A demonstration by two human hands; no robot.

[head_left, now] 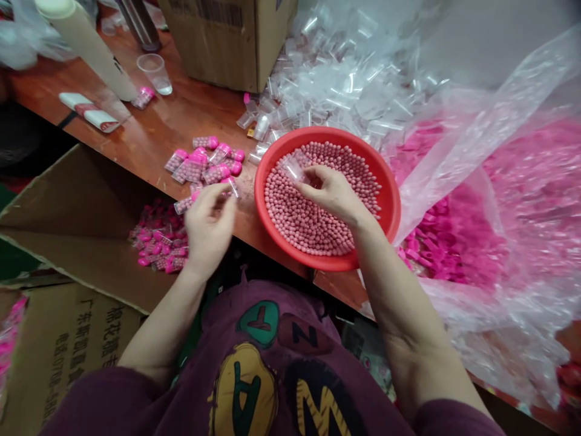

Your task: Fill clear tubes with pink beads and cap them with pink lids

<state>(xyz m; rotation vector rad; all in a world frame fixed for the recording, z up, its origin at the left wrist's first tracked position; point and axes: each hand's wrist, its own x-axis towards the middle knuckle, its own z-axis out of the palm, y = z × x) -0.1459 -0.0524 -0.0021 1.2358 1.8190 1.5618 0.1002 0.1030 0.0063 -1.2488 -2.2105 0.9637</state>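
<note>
A red bowl (394,200) full of small pink balls (308,224) sits at the table's front edge. My right hand (333,194) is over the balls, fingers pinched on a clear plastic tube (295,166) tilted into them. My left hand (209,224) is just left of the bowl, fingers curled round a filled tube with a pink cap (188,203). Several filled pink-capped tubes (204,163) lie on the table beyond that hand.
A pile of empty clear tubes (336,79) lies behind the bowl. A plastic bag of pink caps (458,236) fills the right. An open carton (82,224) below the table edge holds filled tubes (157,239). A cardboard box (227,42), cup (155,72) and bottle (86,45) stand behind.
</note>
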